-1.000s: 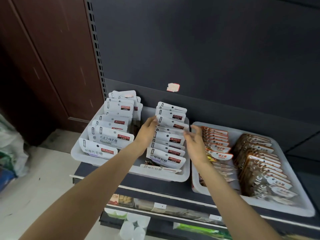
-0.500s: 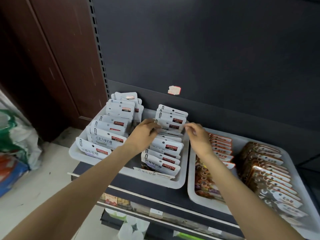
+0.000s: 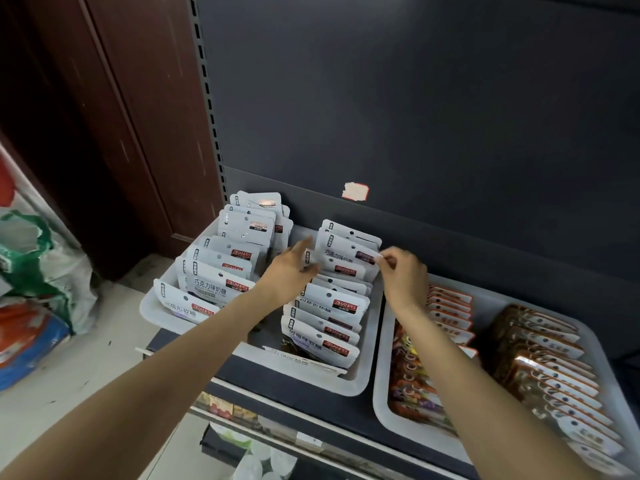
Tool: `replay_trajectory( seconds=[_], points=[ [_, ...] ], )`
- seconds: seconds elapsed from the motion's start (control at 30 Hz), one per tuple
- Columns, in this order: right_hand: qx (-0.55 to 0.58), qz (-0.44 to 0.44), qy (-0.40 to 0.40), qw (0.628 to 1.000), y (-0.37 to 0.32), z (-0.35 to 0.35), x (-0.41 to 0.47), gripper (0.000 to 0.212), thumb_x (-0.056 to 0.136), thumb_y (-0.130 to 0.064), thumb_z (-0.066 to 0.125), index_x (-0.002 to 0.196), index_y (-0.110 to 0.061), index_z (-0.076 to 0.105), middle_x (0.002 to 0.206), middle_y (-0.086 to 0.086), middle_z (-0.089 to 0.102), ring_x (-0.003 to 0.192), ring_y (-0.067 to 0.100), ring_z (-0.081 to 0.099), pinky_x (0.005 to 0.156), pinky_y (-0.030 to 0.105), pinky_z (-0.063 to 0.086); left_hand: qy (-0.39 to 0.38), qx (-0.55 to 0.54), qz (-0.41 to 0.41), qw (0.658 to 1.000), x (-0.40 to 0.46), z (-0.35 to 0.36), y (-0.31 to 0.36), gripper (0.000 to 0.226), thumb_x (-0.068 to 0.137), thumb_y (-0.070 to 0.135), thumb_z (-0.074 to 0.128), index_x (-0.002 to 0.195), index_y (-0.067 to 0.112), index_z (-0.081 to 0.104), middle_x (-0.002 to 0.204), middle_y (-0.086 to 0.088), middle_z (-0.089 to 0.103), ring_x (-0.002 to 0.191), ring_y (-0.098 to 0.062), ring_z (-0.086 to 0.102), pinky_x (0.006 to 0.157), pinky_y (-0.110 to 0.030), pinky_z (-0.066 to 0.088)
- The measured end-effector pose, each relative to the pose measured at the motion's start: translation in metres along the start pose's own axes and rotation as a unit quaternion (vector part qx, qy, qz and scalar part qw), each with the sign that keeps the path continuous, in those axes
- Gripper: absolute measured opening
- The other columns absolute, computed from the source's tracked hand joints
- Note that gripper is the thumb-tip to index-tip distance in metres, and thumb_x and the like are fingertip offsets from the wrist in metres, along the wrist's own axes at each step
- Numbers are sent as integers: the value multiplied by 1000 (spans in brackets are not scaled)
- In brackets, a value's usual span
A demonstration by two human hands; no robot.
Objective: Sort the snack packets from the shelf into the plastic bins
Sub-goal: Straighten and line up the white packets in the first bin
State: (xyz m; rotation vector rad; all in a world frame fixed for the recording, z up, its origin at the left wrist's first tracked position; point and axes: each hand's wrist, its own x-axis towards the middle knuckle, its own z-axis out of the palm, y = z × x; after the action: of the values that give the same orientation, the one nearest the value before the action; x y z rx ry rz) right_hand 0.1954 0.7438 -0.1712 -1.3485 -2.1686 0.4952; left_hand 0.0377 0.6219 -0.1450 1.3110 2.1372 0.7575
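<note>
We start at the right hand (image 3: 403, 271): thumb and forefinger pinch the top right corner of one grey-white packet (image 3: 346, 252), third from the back in the right-hand row, and we see that packet standing a little proud of its neighbours. The left hand (image 3: 290, 270) sits at 9 o'clock of the same packet, fingers straight and relaxed, tips touching the left edges of the row; it grasps nothing that we can see. Both hands are over the left bin (image 3: 360, 384), which holds two rows of these grey-white packets: the left row (image 3: 221, 268) at 9 o'clock of the hands, the right row (image 3: 327, 311) running from the hands toward 6 o'clock. At 3 o'clock sits the right bin (image 3: 381, 393), touching or just beside the first, with orange-topped packets (image 3: 450, 311) near the right forearm and brown packets (image 3: 540, 358) further toward 4 o'clock. Shelf back panel (image 3: 433, 116) behind, a torn sticker (image 3: 355, 191) at 12 o'clock. Risks, as we judge them: the corner pinch is small, so the packet may slip or tear at the hang hole if pulled fast; the rows lean on each other, so lifting one may topple neighbours or drag a second packet along; printed names look similar, so a misread could put it in the wrong row.
</note>
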Motion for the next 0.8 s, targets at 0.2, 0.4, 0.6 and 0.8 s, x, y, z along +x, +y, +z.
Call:
replay_trajectory(
  seconds=[0.2,0.4,0.6,0.8],
  points=[
    [71,-6,-54,996,1,-3,0,16,92,-13,58,101,-7,70,100,4,70,81,4,56,63,4,34,-37,-44,-29,998,24,3,11,62,101,25,39,152,24,5,113,-25,54,72,-12,51,72,-28,46],
    [79,-8,-57,995,-3,0,3,16,93,-7,56,99,-6,71,99,6,71,81,5,59,62,3,35,-10,-61,-40,997,31,7,9,41,102,24,33,140,6,36,122,-24,55,108,-36,54,86,-34,39],
    [96,-28,6,995,-5,-2,2,13,91,-14,61,96,-7,71,95,4,71,85,11,63,77,20,47,67,-41,-68,995,38,2,9,42,103,32,30,104,5,62,77,-12,55,80,-27,50,61,-28,34],
    [88,-28,-42,995,-5,-7,10,14,89,-14,63,98,-6,71,97,5,71,82,6,58,72,15,42,74,-110,-81,988,48,6,5,30,99,29,46,117,13,65,108,-10,65,97,-25,57,72,-23,38]
  ],
)
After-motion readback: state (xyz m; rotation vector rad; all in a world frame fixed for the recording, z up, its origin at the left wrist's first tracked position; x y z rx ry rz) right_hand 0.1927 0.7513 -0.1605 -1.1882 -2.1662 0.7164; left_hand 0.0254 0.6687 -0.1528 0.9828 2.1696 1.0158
